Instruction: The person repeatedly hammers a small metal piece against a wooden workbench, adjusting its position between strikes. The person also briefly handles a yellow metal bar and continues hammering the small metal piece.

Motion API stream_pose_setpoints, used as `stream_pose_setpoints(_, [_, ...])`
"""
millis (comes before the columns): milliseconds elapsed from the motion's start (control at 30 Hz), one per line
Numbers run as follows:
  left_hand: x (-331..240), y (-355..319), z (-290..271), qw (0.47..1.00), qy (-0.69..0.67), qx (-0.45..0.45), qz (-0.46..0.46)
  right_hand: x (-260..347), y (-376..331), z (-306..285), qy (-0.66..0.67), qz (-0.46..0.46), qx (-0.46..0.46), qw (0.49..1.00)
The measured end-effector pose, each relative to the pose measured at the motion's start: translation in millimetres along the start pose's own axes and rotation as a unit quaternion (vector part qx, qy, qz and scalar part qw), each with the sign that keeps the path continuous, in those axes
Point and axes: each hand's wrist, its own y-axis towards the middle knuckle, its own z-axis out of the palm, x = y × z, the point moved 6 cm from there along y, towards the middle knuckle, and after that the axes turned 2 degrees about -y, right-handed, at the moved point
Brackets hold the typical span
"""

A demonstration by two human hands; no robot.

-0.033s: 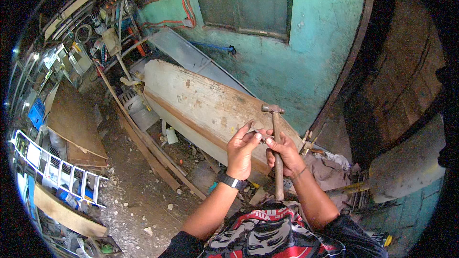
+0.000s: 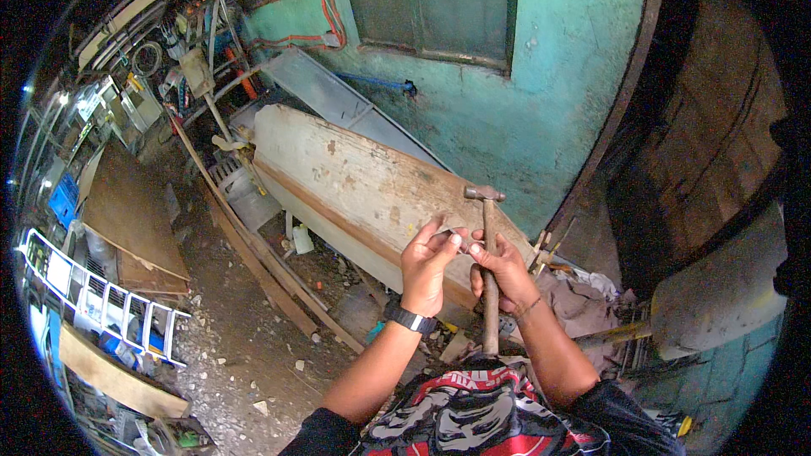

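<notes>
My right hand is closed round the wooden handle of a ball-peen hammer. The hammer's metal head points away from me, over the near end of a worn, pale wooden bench top. My left hand, with a dark watch on its wrist, pinches a small, thin greyish piece between thumb and fingers. What kind of piece this is cannot be made out. The right thumb and fingertips come up close to it, and both hands are held above the bench's near end.
Behind the bench stands a green wall with a window; a grey metal panel leans there. Long wooden strips run along the rubble-strewn floor at left. A white ladder lies farther left. Crumpled cloth is at right.
The fingers of my left hand have shifted slightly around the small piece. The hammer has tilted a little in my right hand.
</notes>
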Motion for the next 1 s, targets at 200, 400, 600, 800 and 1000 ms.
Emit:
stream_pose_setpoints(200, [24, 29, -19, 0.998, -0.028, -0.035, -0.043, 9, -4, -33, -0.155, -0.079, -0.076, 0.982])
stream_pose_setpoints(400, [61, 59, -34, 0.997, 0.06, -0.018, -0.039, 10, -12, -67, -0.166, -0.058, -0.125, 0.976])
stream_pose_setpoints(600, [87, 78, -38, 0.994, 0.105, -0.011, -0.028, 7, -19, -88, -0.17, -0.047, -0.148, 0.973])
stream_pose_setpoints(800, [100, 77, -36, 0.993, 0.061, -0.029, -0.093, 5, -20, -105, -0.16, -0.037, -0.159, 0.974])
stream_pose_setpoints(1000, [103, 76, -35, 0.995, 0.048, 0.014, -0.091, 0, -17, -111, -0.163, -0.037, -0.148, 0.975])
